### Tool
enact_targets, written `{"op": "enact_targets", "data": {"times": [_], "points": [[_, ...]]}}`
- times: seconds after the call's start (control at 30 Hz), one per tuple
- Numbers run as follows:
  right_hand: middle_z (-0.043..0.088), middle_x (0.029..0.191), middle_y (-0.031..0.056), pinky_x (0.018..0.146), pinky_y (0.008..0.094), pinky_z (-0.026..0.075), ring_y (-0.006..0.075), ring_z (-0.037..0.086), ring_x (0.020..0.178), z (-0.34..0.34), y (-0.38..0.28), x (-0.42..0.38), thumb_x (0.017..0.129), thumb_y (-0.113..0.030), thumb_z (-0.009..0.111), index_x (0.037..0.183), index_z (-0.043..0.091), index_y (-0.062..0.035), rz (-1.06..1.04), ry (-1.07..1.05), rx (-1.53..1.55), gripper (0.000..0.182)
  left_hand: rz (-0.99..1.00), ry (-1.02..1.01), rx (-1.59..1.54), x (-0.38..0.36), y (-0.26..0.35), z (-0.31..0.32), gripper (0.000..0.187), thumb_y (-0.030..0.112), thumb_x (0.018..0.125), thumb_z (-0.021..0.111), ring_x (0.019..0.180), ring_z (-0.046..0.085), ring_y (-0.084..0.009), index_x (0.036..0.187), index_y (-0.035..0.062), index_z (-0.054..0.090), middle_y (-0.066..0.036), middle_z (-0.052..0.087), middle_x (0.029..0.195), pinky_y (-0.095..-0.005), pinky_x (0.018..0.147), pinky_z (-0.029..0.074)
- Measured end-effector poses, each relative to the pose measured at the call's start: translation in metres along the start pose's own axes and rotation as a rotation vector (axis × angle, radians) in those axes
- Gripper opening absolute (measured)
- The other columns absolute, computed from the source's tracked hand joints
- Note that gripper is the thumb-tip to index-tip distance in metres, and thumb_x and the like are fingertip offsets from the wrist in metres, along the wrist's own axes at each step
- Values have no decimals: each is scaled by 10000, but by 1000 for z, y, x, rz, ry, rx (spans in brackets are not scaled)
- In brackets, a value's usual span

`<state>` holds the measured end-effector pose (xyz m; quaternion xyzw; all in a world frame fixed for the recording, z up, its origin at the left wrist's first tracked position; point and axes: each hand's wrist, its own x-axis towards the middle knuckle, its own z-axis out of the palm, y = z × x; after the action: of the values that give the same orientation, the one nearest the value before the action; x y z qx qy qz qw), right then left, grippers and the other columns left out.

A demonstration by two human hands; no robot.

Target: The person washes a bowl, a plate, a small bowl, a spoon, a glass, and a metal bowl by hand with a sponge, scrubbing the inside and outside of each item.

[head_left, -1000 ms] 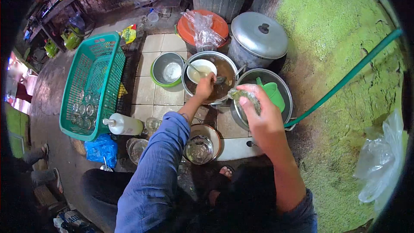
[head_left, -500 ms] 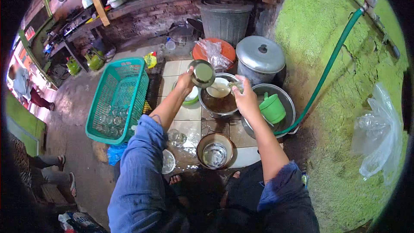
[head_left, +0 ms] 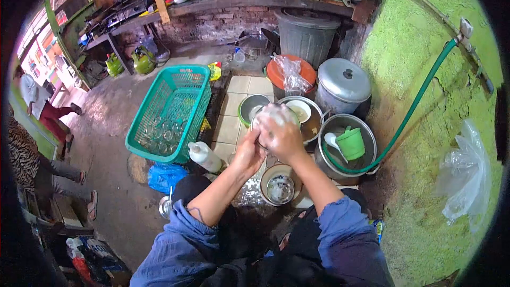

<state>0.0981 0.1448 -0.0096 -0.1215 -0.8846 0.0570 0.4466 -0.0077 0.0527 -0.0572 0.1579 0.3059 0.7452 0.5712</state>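
My left hand is closed on the near edge of a round bowl, mostly covered by my hands. My right hand presses over the bowl, its fingers curled and smeared by motion; whitish foam or a pad seems to show there, but I cannot make it out. Just beyond is a metal bowl in a green basin. To the right stands a pot of brownish water with a white bowl in it. Below my hands sits a pail with a clear wet item inside.
A teal basket of glasses stands left, beside a white bottle. At right, a large pot holds a green dipper and a green hose. A lidded pot is behind. Two people are at far left.
My hands, apart before, have come together over a round bowl. A metal bowl now sits in the green basin. My view has shifted, and a white bottle shows by the basket.
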Motion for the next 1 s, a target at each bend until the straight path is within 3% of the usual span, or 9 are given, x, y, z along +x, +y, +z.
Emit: {"op": "enact_targets", "data": {"times": [0.07, 0.2, 0.3, 0.4, 0.53, 0.73, 0.83, 0.87, 1.0], "points": [[642, 1047, 158, 832, 460, 490, 354, 617, 978, 1, 9, 4, 919, -178, 545, 1073, 596, -94, 307, 71, 269, 182, 35, 2, 94, -18, 2, 14, 364, 321, 1017, 444, 1033, 616, -137, 1308, 106, 474, -36, 610, 1204, -331, 882, 521], [653, 921, 171, 752, 495, 475, 396, 625, 873, -2, -6, -8, 919, -176, 547, 1059, 598, -80, 628, 136, 282, 177, 0, -67, 191, -46, 6, 30, 411, 288, 1001, 499, 1046, 603, -113, 1352, 91, 419, -7, 608, 1186, -335, 916, 496], [636, 1042, 195, 872, 480, 462, 396, 600, 988, 0, -26, -18, 857, -134, 566, 942, 617, -51, 26, -6, 169, 130, -11, -132, 254, -49, -5, 13, 421, 262, 999, 511, 1126, 557, -129, 1358, 74, 400, -32, 569, 1231, -342, 980, 450], [606, 1052, 235, 874, 490, 456, 418, 560, 1019, 1, -11, -20, 832, -190, 634, 984, 646, -42, -98, 26, 127, 213, 41, -177, 299, -52, -3, 10, 426, 246, 998, 519, 1185, 515, -146, 1361, 61, 393, -57, 529, 1284, -350, 1026, 407], [560, 1086, 270, 902, 513, 411, 476, 523, 1013, -9, -5, -3, 891, -141, 549, 1118, 532, 14, 396, 172, 112, 276, 52, -160, 244, -59, 10, 32, 421, 239, 994, 528, 1141, 545, -143, 1349, 52, 402, -55, 545, 1270, -339, 1006, 424], [590, 1083, 230, 924, 553, 412, 455, 523, 1037, 5, -33, -27, 810, -195, 652, 1004, 643, -76, -42, -34, 69, 228, 50, -135, 222, -47, 1, 6, 376, 226, 990, 526, 1108, 566, -134, 1319, 65, 439, -41, 566, 1242, -341, 957, 472], [594, 1052, 221, 876, 512, 431, 431, 542, 1017, -9, -8, -6, 848, -192, 630, 974, 637, -77, 245, 56, 143, 170, 46, -106, 153, -59, 10, 37, 392, 233, 993, 519, 1110, 565, -135, 1340, 78, 421, -44, 559, 1250, -359, 964, 474], [595, 1040, 208, 862, 499, 427, 408, 549, 1012, -12, -9, -1, 862, -175, 606, 988, 624, -78, 552, 61, 311, 160, 44, -103, 113, -58, 10, 40, 395, 236, 995, 514, 1112, 564, -137, 1346, 83, 416, -43, 556, 1251, -361, 966, 475], [551, 1154, 176, 899, 531, 417, 392, 538, 1053, 1, -33, -15, 873, -230, 592, 1106, 590, -91, 84, -50, 84, 272, -7, -46, 57, -48, -1, 28, 376, 254, 1017, 460, 1135, 556, -159, 1358, 109, 401, -40, 542, 1270, -365, 967, 481]]}}
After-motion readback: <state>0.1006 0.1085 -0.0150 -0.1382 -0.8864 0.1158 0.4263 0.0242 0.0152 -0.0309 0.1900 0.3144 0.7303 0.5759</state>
